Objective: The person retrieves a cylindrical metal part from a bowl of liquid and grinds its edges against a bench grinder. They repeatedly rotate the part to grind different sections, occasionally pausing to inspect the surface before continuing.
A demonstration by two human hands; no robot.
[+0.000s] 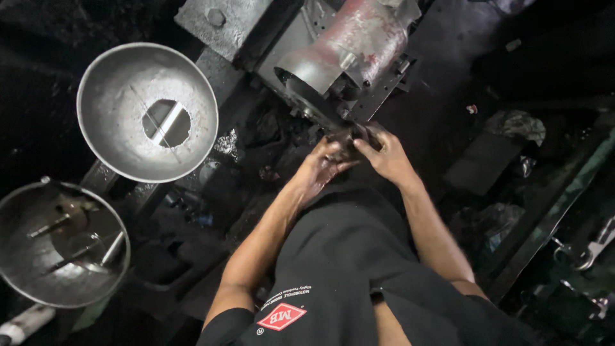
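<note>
Below the grey and red-stained machine housing (349, 48), both of my hands meet at a small dark part (349, 136) right under the round opening of the housing. My left hand (320, 168) has its fingers curled up against the near side of that part, thumb pointing toward it; my right hand (384, 157) comes over from the other side with the fingers bent around it. Both look closed on the part, though the spot is dark and greasy and I cannot tell how firmly either one grips, nor exactly what the piece is.

My worry is the closeness to the housing's opening and its thin metal rim: fingers sit just beside that edge, and a slip on an oily surface could drive a knuckle into it. Were the part to drop, I judge it would vanish into the black clutter below and be hard to find.

Off to my left, well apart from my hands, stand two metal funnel-shaped hoppers, the upper hopper (125, 77) with a crossbar in its throat and the lower hopper (38, 256) with rods inside. An elbow swung wide could knock either.
</note>
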